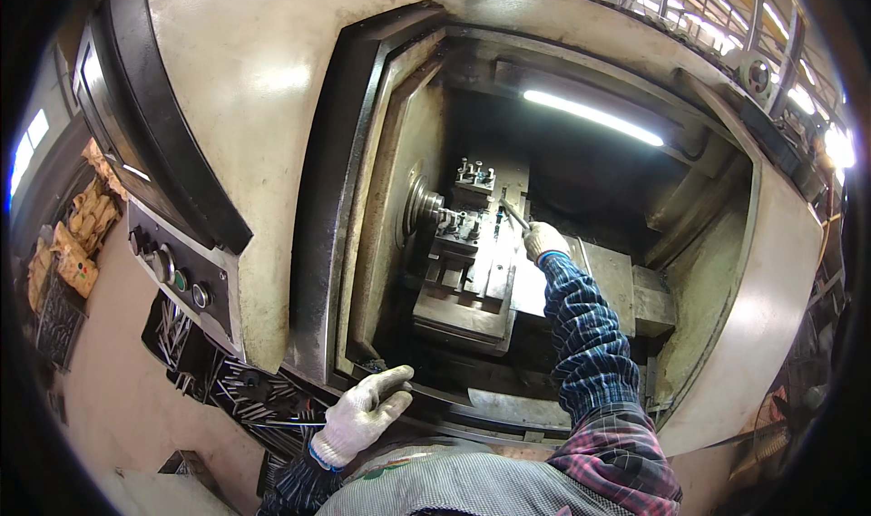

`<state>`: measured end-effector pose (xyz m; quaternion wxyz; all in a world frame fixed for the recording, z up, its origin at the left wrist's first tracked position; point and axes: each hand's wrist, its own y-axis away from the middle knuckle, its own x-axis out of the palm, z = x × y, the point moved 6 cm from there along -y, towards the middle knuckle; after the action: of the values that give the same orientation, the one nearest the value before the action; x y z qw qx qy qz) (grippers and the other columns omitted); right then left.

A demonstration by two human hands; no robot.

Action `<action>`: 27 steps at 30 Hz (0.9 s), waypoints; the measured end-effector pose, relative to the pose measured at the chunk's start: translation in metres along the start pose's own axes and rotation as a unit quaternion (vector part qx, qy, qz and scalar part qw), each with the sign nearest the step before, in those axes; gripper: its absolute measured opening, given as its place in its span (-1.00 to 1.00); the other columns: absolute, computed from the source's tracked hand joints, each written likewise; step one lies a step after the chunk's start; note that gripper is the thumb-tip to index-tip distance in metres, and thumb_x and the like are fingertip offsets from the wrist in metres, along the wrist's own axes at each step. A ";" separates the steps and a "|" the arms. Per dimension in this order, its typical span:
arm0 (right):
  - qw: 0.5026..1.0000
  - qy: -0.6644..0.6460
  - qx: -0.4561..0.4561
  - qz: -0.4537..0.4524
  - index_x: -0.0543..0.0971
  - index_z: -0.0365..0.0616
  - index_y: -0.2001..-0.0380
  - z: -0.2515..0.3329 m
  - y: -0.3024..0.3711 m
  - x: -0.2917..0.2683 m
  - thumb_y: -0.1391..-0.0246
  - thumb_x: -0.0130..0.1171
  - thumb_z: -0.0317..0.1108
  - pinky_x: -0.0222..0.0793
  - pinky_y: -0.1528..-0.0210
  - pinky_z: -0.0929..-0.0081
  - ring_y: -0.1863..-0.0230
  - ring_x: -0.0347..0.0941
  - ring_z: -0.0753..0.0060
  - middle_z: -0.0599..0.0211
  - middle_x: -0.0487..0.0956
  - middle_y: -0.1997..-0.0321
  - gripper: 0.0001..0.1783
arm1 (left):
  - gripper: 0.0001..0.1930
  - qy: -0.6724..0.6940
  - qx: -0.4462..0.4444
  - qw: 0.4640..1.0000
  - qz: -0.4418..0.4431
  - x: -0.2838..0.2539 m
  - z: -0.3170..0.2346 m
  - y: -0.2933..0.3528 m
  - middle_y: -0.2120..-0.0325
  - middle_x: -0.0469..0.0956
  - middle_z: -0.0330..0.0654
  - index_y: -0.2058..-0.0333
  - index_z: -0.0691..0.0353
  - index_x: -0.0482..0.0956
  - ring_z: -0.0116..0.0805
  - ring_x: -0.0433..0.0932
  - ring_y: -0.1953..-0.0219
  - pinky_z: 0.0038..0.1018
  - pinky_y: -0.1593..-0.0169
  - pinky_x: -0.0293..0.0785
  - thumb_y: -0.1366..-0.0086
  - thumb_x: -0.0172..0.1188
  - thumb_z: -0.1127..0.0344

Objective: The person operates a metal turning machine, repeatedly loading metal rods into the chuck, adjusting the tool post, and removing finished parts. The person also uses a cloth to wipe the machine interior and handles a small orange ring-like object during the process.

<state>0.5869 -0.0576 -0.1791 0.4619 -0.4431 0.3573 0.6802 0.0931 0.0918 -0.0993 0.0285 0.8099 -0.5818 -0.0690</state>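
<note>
My right hand [544,238], in a white knit glove, reaches into the lathe and is closed around a slim rod-like tool [514,214]. Its far end comes close to the slotted cross slide [497,260]; whether it touches cannot be made out. Left of that tip are two tool holders with bolts, a far one [474,179] and a nearer one [459,230]. The round chuck [420,206] faces them from the left wall. My left hand [363,414], also gloved, hovers by the machine's front sill, fingers apart and nothing in them.
A lamp tube [594,117] lights the enclosure from its back wall. The door frame [363,199] rises at left, beside a control panel [177,276] with knobs and buttons. Below the panel, metal rods [259,398] lie in dark trays. Brown wrapped bundles [77,244] sit at far left.
</note>
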 end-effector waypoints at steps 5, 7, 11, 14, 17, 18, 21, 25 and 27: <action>1.000 -0.003 -0.016 0.014 0.71 -0.04 -0.04 -0.007 0.025 0.004 -0.39 0.07 -0.05 0.55 -0.15 0.01 -0.07 0.66 -0.12 -0.07 0.72 0.01 -0.59 | -0.56 0.013 -0.019 1.000 -0.014 -0.008 0.005 0.006 -0.02 0.67 -0.11 -0.26 0.40 0.51 -0.45 0.63 -0.05 -0.54 -0.18 0.56 -0.47 0.29 0.45; 0.999 0.008 -0.012 0.029 0.72 -0.03 -0.02 -0.006 0.046 -0.001 -0.38 0.08 -0.04 0.56 -0.12 0.01 -0.04 0.68 -0.09 -0.04 0.73 0.03 -0.60 | -0.56 0.029 -0.026 0.999 -0.001 -0.005 0.005 0.001 -0.02 0.67 -0.10 -0.27 0.41 0.51 -0.44 0.63 -0.06 -0.54 -0.19 0.56 -0.47 0.28 0.45; 0.997 0.020 -0.005 0.071 0.71 0.01 -0.04 0.004 0.113 -0.015 -0.39 0.06 -0.04 0.57 -0.10 -0.01 0.00 0.70 -0.08 0.00 0.75 0.05 -0.60 | -0.56 0.025 -0.021 0.998 0.046 0.010 -0.004 -0.014 -0.06 0.67 -0.04 -0.28 0.40 0.49 -0.40 0.63 -0.10 -0.48 -0.24 0.54 -0.50 0.25 0.42; 0.996 0.041 -0.019 0.080 0.59 0.03 -0.23 -0.005 0.161 -0.011 -0.44 0.00 0.00 0.55 -0.17 0.02 -0.11 0.66 -0.11 0.00 0.72 -0.05 -0.52 | -0.57 0.007 0.000 0.995 0.097 0.024 -0.014 -0.025 -0.10 0.64 -0.04 -0.29 0.39 0.48 -0.38 0.62 -0.13 -0.47 -0.24 0.56 -0.52 0.21 0.42; 0.993 0.034 0.018 0.112 0.57 0.05 -0.25 0.007 0.227 -0.021 -0.44 0.03 0.04 0.56 -0.18 0.02 -0.15 0.63 -0.12 0.00 0.71 -0.08 -0.51 | -0.58 0.012 -0.007 0.991 0.133 0.038 -0.022 -0.030 -0.10 0.63 -0.06 -0.30 0.38 0.47 -0.38 0.62 -0.13 -0.48 -0.24 0.58 -0.53 0.19 0.43; 0.995 0.040 -0.018 0.086 0.57 0.11 -0.25 0.002 0.238 -0.012 -0.45 0.03 0.03 0.59 -0.14 0.01 -0.11 0.66 -0.09 0.01 0.72 -0.05 -0.54 | -0.58 0.007 -0.002 0.989 0.146 0.042 -0.025 -0.032 -0.10 0.63 -0.05 -0.29 0.38 0.48 -0.38 0.62 -0.12 -0.48 -0.24 0.58 -0.53 0.20 0.43; 0.995 0.013 -0.008 0.099 0.58 0.23 -0.26 -0.005 0.282 -0.010 -0.43 0.08 0.04 0.62 -0.09 0.03 -0.06 0.69 -0.07 0.07 0.74 0.01 -0.56 | -0.59 -0.020 0.031 0.984 0.175 0.052 -0.030 -0.035 -0.10 0.64 -0.05 -0.29 0.37 0.49 -0.37 0.64 -0.12 -0.47 -0.23 0.60 -0.53 0.20 0.41; 0.972 -0.139 0.097 0.164 0.58 0.30 -0.31 -0.023 0.331 0.001 -0.39 0.17 0.06 0.64 0.32 0.31 0.38 0.72 0.34 0.23 0.76 0.32 -0.52 | -0.53 -0.003 0.036 0.980 0.196 0.051 -0.028 -0.036 -0.18 0.60 0.04 -0.31 0.41 0.44 -0.30 0.62 -0.17 -0.42 -0.29 0.55 -0.53 0.23 0.33; 0.950 -0.251 0.140 0.123 0.60 0.23 -0.30 -0.037 0.343 0.014 -0.41 0.16 -0.02 0.52 0.51 0.45 0.56 0.60 0.53 0.31 0.70 0.49 -0.54 | -0.53 -0.004 0.027 0.980 0.197 0.049 -0.026 -0.038 -0.18 0.60 0.04 -0.31 0.41 0.44 -0.30 0.61 -0.18 -0.42 -0.29 0.55 -0.53 0.22 0.32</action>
<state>0.2707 -0.1958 -0.1789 0.5065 -0.1418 0.3732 0.7642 0.1476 0.0568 -0.0820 0.0172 0.6796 -0.7317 -0.0494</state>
